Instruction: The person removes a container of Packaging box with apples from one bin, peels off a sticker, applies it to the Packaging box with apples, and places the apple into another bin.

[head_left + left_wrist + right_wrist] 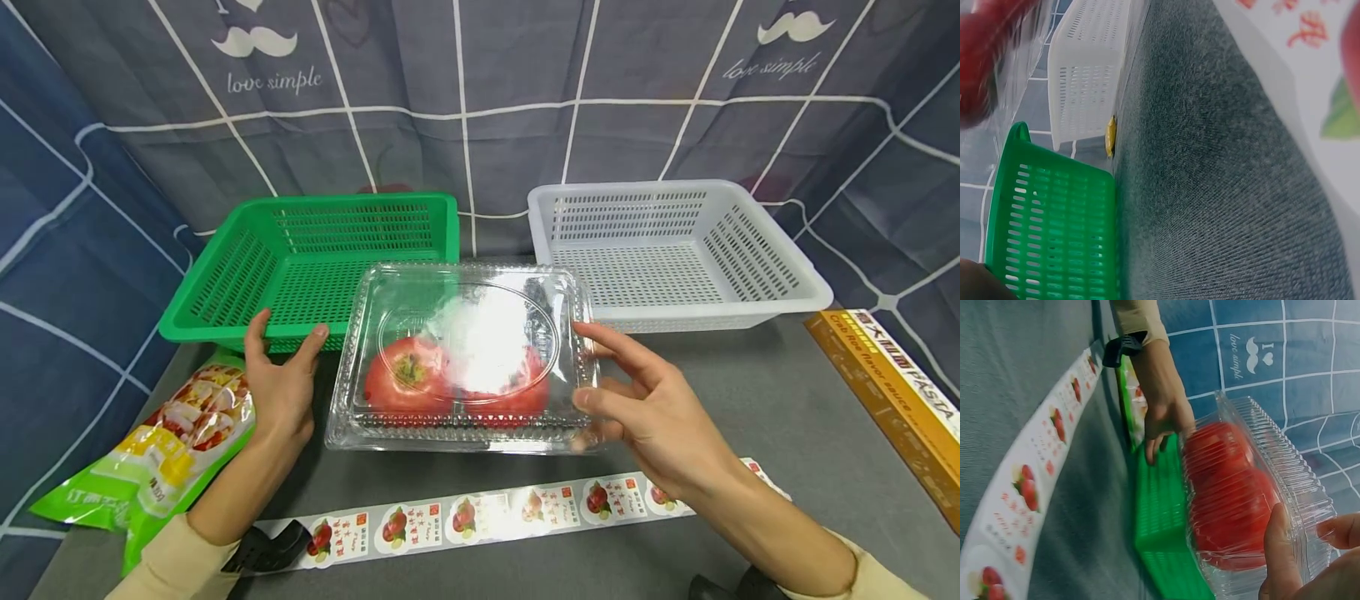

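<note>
A clear plastic clamshell box [465, 433] with two red, round, apple-like fruits [411, 379] inside is tilted above the table, lid closed. My right hand [645, 408] holds its right side, thumb at the front and fingers behind, as the right wrist view shows with the box [1297, 481]. My left hand [281, 383] is just left of the box, thumb and fingers spread, holding nothing. It is by the front of the green basket [225, 333] and the bag of food [187, 425]. At the left wrist view's lower left, only a dark bit of a finger [982, 284] shows.
Behind the box on the right stands a white basket [675, 317]. A strip of fruit stickers [480, 521] crosses the table's front under both forearms. A brown and yellow pasta box [892, 400] lies at the right edge. A checked curtain [495, 75] hangs behind.
</note>
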`<state>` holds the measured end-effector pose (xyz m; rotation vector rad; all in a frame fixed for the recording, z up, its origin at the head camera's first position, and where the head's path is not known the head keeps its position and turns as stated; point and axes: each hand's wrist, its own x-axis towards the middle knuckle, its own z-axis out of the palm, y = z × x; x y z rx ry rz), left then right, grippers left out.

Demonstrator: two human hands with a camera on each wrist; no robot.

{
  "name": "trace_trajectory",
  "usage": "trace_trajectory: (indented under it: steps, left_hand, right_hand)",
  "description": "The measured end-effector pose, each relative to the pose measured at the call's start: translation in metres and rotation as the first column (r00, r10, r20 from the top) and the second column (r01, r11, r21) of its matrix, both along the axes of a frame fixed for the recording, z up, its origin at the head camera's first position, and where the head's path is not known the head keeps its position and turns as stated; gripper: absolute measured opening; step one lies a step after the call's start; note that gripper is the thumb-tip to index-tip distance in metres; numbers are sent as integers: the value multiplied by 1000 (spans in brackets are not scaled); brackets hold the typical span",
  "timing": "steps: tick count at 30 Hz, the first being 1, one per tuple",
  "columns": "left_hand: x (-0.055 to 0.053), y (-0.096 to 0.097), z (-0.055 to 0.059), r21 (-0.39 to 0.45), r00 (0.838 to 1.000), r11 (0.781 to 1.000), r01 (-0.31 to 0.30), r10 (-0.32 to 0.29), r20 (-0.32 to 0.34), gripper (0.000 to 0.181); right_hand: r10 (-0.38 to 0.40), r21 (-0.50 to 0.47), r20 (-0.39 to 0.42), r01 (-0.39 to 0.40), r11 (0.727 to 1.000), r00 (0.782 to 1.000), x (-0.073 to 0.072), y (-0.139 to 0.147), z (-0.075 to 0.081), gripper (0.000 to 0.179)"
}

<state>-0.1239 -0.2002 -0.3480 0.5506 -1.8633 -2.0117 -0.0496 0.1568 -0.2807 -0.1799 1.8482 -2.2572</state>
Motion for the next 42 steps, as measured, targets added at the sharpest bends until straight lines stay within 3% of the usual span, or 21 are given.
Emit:
trace_trajectory:
  steps: [11, 18, 23, 29, 34, 42]
  left_hand:
    - [0, 1, 0, -5, 1000, 1000, -3, 3, -12, 75]
    - [1, 1, 1, -27, 1000, 1000, -3, 3, -8, 75]
    - [1, 0, 1, -24, 1000, 1000, 5, -5, 1, 75]
    - [0, -2, 1, -29, 1000, 999, 15, -14, 20, 76]
    - [1, -2, 1, -40, 1000, 999, 10, -9, 22, 76]
    - [1, -1, 1, -39, 1000, 999, 13, -13, 13, 76]
  right_hand:
    - [39, 37, 43, -41, 998, 998, 21, 31, -20, 65]
    - [79, 40, 12, -80, 996, 997, 28, 40, -36, 64]
    - [52, 101, 62, -58, 993, 997, 30, 38, -41, 65]
    - [-40, 204, 114, 16, 979, 993, 27, 37, -45, 66]
    - [-78, 249, 172, 33, 968, 982, 21, 36, -49, 69]
    - [-52, 146, 211, 21, 989, 976, 7, 41, -58, 72]
